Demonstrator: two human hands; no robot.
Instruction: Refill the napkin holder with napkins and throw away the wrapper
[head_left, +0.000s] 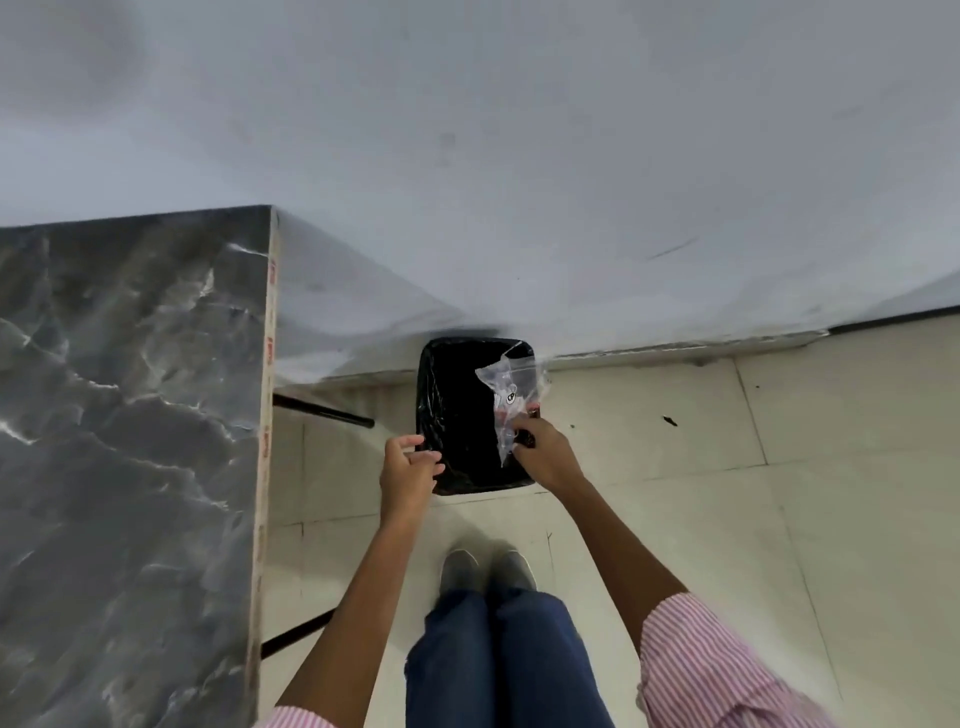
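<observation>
A clear plastic wrapper (506, 392) with a small printed label hangs over the open black bin (457, 415) that stands on the floor against the wall. My right hand (545, 454) is shut on the wrapper's lower end, above the bin's right side. At the bin's left near corner my left hand (408, 475) hovers with its fingers curled and holds nothing; I cannot tell whether it touches the bin liner. The napkin holder and napkins are out of view.
A dark marble table top (130, 441) fills the left, its edge close to my left arm, with black table legs (322, 413) below. A white wall (519, 156) rises behind the bin. Pale floor tiles (727, 493) spread to the right. My feet stand just before the bin.
</observation>
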